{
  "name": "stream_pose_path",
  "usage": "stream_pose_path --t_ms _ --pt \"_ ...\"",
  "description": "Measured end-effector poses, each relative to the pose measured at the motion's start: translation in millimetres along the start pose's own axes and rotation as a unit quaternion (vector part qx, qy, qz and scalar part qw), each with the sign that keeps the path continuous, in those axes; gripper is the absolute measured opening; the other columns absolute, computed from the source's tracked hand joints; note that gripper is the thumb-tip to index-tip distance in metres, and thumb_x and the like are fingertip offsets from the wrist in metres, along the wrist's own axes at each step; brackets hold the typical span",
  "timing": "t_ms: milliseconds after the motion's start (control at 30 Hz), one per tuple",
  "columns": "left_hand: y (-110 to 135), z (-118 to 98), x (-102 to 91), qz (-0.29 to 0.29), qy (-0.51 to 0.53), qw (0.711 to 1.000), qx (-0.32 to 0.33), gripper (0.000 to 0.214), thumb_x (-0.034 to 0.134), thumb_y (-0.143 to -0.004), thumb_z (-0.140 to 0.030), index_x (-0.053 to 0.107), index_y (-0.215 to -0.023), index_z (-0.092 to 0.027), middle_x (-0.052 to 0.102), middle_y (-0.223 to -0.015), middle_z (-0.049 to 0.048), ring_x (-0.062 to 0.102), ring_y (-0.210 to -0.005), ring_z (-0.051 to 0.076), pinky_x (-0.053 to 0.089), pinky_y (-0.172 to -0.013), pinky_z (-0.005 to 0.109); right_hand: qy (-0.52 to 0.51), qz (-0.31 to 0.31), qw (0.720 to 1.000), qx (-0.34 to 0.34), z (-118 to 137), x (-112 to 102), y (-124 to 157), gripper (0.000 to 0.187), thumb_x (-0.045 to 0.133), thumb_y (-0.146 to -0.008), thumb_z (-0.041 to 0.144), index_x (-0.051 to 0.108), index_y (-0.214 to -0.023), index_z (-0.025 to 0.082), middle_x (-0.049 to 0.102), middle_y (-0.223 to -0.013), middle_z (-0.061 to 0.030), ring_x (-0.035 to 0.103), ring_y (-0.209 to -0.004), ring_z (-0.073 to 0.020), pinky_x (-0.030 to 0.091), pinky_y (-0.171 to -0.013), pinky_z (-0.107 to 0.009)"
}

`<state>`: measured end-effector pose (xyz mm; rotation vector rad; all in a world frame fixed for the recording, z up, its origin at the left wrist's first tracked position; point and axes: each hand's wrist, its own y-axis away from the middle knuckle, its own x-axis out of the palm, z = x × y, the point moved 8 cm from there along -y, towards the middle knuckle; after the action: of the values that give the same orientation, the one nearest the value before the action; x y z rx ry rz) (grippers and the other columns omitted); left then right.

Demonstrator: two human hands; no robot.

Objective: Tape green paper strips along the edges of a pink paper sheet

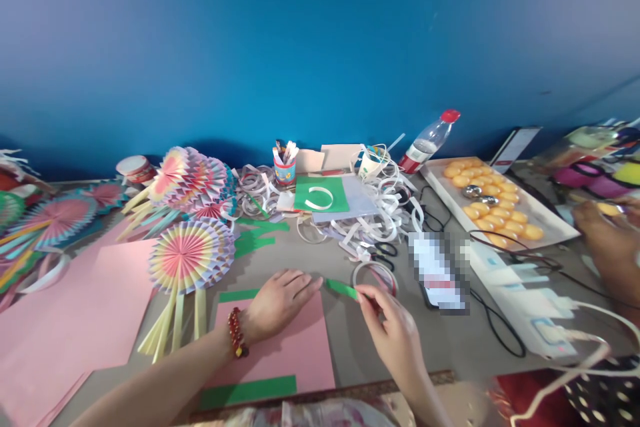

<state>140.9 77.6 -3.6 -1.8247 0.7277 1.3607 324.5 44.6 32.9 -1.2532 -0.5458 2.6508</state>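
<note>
A sheet of pink paper (305, 347) lies on the table before me, with one green paper strip (260, 390) along its near edge and another green strip (237, 295) at its far edge. My left hand (280, 303) rests flat over the far part of the sheet, fingers stretched out and together, a beaded bracelet at its wrist. Between finger and thumb, my right hand (387, 320) pinches the end of a green paper strip (341, 289). That strip reaches left to the fingertips of my left hand; whether it continues under them is hidden.
Folded paper pinwheels (193, 255) and more pink paper (90, 307) lie left. Behind are a pen cup (285, 170), green card (320, 194), curled white strips (390, 207) and a bottle (430, 140). Rightward are a phone (437, 273), power strip (520, 300), tray (555, 233) and another person's hand (607, 240).
</note>
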Motion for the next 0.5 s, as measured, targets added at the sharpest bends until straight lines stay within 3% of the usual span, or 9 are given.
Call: stream_pose_path --t_ms 133,333,433,500 --pt "-1.8 2.9 -6.6 -0.026 0.015 0.999 -0.022 0.045 0.037 -0.097 -0.008 0.039 -0.142 -0.015 0.067 -0.116 0.0118 0.063 -0.103 0.023 0.052 -0.087 0.039 -0.003 -0.012 1.0 -0.013 1.6 -0.3 0.8 0.018 0.048 -0.097 0.025 0.065 -0.103 0.022 0.075 -0.092 -0.005 0.071 -0.079 -0.0177 0.053 -0.069 -0.025" --pt "2.6 17.5 -25.6 -0.084 0.1 0.988 -0.086 0.041 0.043 -0.099 -0.019 0.042 -0.14 -0.018 0.062 -0.128 0.0129 0.058 -0.116 0.025 0.049 -0.1 0.043 -0.029 -0.023 0.999 -0.008 5.9 -4.6 -4.0 0.019 0.05 -0.096 0.024 0.067 -0.104 0.023 0.075 -0.094 -0.0051 0.072 -0.079 -0.0178 0.055 -0.071 -0.026" --pt "0.8 22.2 -40.0 -0.094 0.169 0.974 -0.115 0.042 0.049 -0.099 -0.028 0.043 -0.14 -0.02 0.059 -0.132 0.0119 0.054 -0.122 0.024 0.045 -0.104 0.041 -0.064 -0.011 0.998 -0.021 18.2 -2.9 -11.5 0.019 0.05 -0.096 0.021 0.068 -0.103 0.023 0.075 -0.093 -0.005 0.071 -0.083 -0.0179 0.055 -0.074 -0.025" --pt "-3.7 21.4 -47.0 -0.082 0.231 0.962 -0.119 0.035 0.052 -0.098 -0.033 0.053 -0.131 -0.022 0.062 -0.126 0.0092 0.057 -0.116 0.021 0.047 -0.099 0.035 -0.092 0.008 0.995 -0.034 28.9 2.1 -16.9 0.019 0.05 -0.096 0.019 0.068 -0.102 0.023 0.074 -0.092 -0.0048 0.071 -0.085 -0.0177 0.054 -0.075 -0.025"
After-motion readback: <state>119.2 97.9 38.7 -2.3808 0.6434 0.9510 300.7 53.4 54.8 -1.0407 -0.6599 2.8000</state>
